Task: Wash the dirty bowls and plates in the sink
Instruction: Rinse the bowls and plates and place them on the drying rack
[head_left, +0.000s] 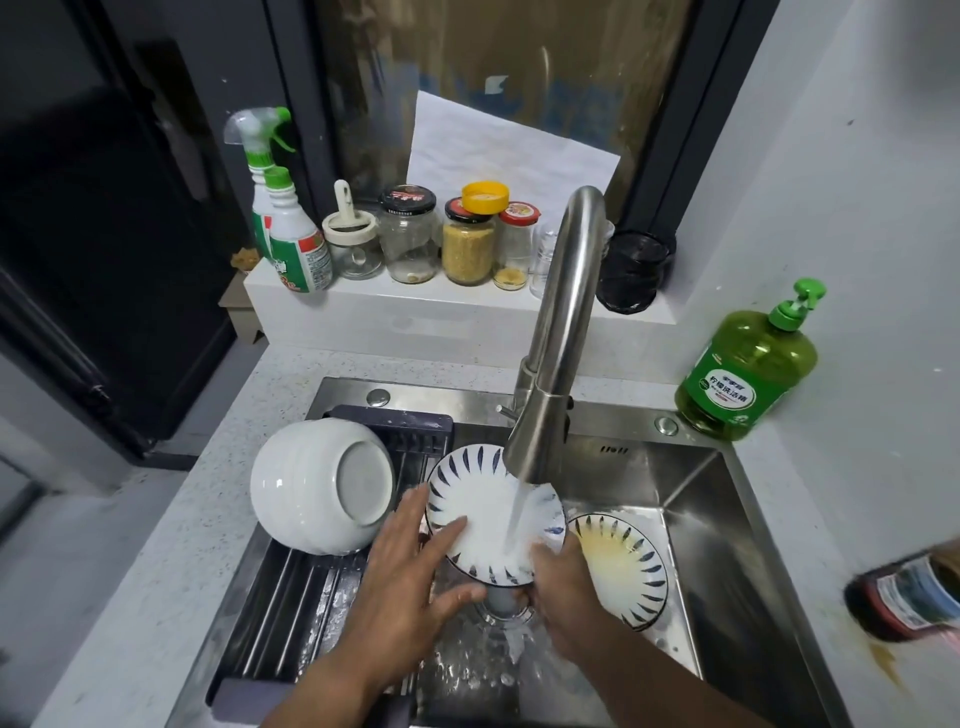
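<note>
Blue-striped plate (483, 514) between left hand (410, 582) and right hand (563, 587).

Two bare forearms, no sleeves, bare left hand (410, 566) and right hand (566, 587)

I count two plates (493, 514) (621, 566), one bowl (317, 486), five jars (408, 236), two sprays (262, 176), one soap bottle (748, 369), my two hands (410, 577) (566, 587).

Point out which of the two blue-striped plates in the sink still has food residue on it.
The plate lying on the sink floor, right of the tap stream: its centre shows a yellow stain. The other plate, held by both hands under the running water, looks white.
</note>
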